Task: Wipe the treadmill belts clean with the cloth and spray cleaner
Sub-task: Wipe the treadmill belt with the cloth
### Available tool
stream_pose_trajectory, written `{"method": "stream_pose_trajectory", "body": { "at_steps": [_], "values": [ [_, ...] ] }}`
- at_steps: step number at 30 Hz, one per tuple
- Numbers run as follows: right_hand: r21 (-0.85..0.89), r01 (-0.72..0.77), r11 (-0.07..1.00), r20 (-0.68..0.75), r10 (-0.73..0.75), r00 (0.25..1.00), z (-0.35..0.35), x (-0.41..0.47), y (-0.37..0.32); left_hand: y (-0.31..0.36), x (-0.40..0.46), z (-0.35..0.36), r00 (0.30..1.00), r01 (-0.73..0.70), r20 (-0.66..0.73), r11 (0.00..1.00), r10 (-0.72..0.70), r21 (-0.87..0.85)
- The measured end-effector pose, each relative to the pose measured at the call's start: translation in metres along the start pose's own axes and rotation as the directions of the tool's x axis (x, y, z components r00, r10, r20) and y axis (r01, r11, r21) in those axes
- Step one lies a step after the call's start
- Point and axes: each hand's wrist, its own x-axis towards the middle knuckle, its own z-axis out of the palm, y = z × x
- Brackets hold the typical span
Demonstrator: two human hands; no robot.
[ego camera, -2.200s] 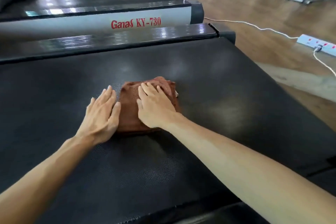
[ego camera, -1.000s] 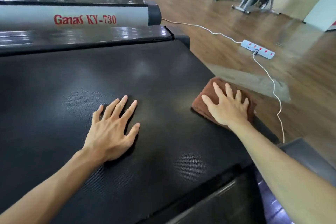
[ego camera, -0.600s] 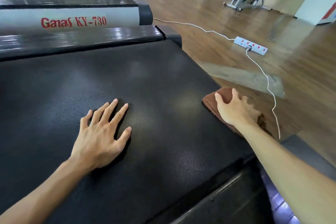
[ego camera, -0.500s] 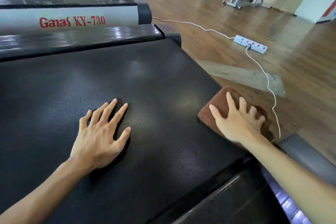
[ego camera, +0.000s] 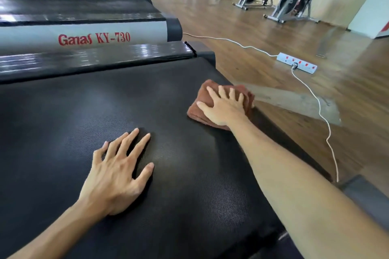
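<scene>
Your right hand point(ego camera: 224, 107) has slid the folded brown terry cloth point(ego camera: 200, 112) up the black textured treadmill belt's point(ego camera: 105, 101) right edge, pressing flat; your left hand point(ego camera: 114, 172) stays splayed on the belt, so wiping continues.

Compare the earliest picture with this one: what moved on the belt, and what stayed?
The right hand slid the brown cloth from mid-belt to the belt's right edge, pressing it flat-fingered. The left hand, earlier beside the cloth, now rests apart from it, fingers spread on the treadmill belt. Neither hand grips anything throughout.

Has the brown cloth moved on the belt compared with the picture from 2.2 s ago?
Yes. The brown cloth, pressed by the right hand, went from mid-belt beside the left hand to the belt's right edge, toward the floor side.
</scene>
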Motion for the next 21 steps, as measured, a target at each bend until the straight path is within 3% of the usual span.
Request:
{"method": "stream_pose_trajectory", "body": {
  "at_steps": [4,7,10,12,16,21],
  "values": [
    [0.009,0.332,0.943,-0.008,-0.332,0.943,0.019,-0.100,-0.012,-0.001,0.000,-0.004,1.000,0.010,0.013,1.000,-0.010,-0.003],
    [-0.027,0.278,0.960,0.002,-0.278,0.961,0.028,-0.154,0.024,0.001,-0.001,-0.004,0.999,0.015,0.033,1.000,-0.015,-0.007],
    [-0.026,0.055,0.998,0.000,-0.055,0.998,0.020,-0.112,0.038,0.002,-0.001,-0.005,0.999,0.019,0.051,1.000,-0.018,-0.010],
    [-0.013,-0.016,1.000,-0.009,0.016,1.000,0.015,-0.066,0.024,0.004,-0.001,-0.007,0.998,0.026,0.049,1.000,-0.026,-0.003],
    [-0.012,0.134,0.991,-0.018,-0.134,0.991,0.015,-0.015,-0.032,0.006,-0.001,-0.008,0.999,0.030,0.035,0.999,-0.030,-0.017],
    [-0.038,0.373,0.927,-0.023,-0.374,0.927,0.025,-0.047,-0.074,0.003,-0.002,-0.014,0.999,0.050,0.000,0.995,-0.050,-0.080]
  ]
}}
